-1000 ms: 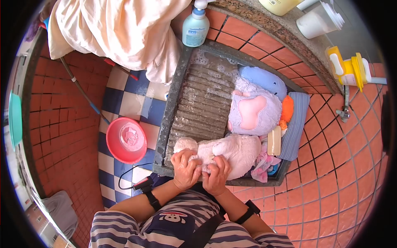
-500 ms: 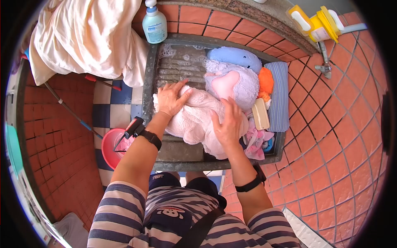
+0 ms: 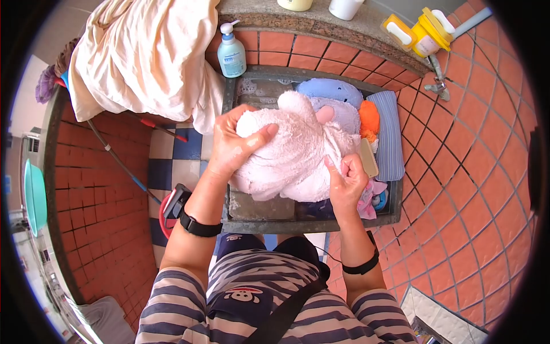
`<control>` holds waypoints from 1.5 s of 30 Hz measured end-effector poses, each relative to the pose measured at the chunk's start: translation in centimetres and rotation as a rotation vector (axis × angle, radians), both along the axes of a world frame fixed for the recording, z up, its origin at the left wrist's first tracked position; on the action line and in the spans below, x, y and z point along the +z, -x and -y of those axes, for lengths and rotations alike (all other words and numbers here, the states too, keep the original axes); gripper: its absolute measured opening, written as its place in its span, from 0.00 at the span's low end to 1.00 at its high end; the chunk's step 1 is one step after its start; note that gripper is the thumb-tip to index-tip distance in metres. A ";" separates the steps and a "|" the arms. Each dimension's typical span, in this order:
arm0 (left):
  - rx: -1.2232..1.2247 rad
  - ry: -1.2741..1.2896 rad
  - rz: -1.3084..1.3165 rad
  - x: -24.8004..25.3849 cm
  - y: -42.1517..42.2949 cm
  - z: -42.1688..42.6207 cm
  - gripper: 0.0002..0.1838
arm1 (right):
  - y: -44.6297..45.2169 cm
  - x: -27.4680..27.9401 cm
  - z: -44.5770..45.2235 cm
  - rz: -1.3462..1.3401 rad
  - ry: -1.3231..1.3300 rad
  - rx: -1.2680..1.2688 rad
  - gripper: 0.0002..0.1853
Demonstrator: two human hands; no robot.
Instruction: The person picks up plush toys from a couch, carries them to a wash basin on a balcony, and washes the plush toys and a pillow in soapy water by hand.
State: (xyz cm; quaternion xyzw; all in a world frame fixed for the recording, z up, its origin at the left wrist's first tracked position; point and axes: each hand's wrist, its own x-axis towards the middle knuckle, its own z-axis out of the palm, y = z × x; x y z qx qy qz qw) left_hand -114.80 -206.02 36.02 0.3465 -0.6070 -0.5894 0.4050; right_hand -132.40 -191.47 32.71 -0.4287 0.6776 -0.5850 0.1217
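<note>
A pale pink plush toy [image 3: 286,152] is held up over the dark stone washing basin [image 3: 312,225], and it hides much of the ribbed washboard. My left hand [image 3: 235,140] grips its left end, thumb on top. At its right side my right hand [image 3: 346,180] pinches the plush fabric. Behind it lie a lavender plush [image 3: 342,114] and a blue plush [image 3: 329,90]. An orange item [image 3: 368,119], a striped blue cloth [image 3: 389,137] and a beige bar [image 3: 369,158] sit at the basin's right.
A pump bottle [image 3: 232,56] stands at the basin's back left corner, beside a draped cream cloth [image 3: 149,57]. A yellow holder [image 3: 421,33] and a tap [image 3: 438,86] are at the back right. A red basin [image 3: 166,215] is partly hidden behind my left forearm.
The pink plush has gone from lying on the basin to being held up in both hands. My hands, spread on it half a second ago, have closed on its ends.
</note>
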 end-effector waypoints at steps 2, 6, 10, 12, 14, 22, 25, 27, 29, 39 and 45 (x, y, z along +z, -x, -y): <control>0.036 0.285 0.052 3.9 -1.0 1.3 0.14 | -0.9 2.3 0.5 -0.172 0.107 -0.050 0.21; -0.010 0.711 0.171 3.6 -4.6 2.0 0.17 | -2.7 -0.2 0.3 -0.528 0.139 0.085 0.17; -0.082 0.475 0.754 -8.2 -10.1 -2.8 0.18 | -4.3 -6.8 -3.1 -0.418 -0.203 0.333 0.09; -0.059 0.334 0.679 -11.7 -11.6 -3.4 0.21 | -3.3 -6.2 -4.1 -0.188 -0.410 0.347 0.10; 0.272 0.505 0.667 -9.2 -9.5 -3.2 0.22 | -0.8 -3.9 -1.2 -0.188 -0.289 0.196 0.10; -0.093 0.459 0.973 -12.6 3.0 -0.6 0.23 | 0.1 -9.4 10.9 -0.403 -0.909 0.372 0.20; -0.061 0.532 0.809 -11.1 -0.7 -5.3 0.24 | -2.7 -8.6 4.7 -0.497 -0.536 0.297 0.21; 0.012 0.653 0.734 -11.4 -3.0 -9.3 0.23 | -5.9 -7.4 0.0 -0.620 -0.357 0.192 0.23; 0.028 0.679 0.707 -12.7 -3.2 -9.7 0.23 | -6.5 -8.1 -0.4 -0.642 -0.344 0.155 0.24; 0.170 0.639 1.016 -17.2 6.1 5.2 0.12 | 1.1 -15.0 15.0 -0.714 -0.534 0.002 0.22; 0.090 0.652 0.804 -14.1 -3.2 -8.5 0.21 | -5.1 -9.8 1.3 -0.471 -0.344 0.237 0.26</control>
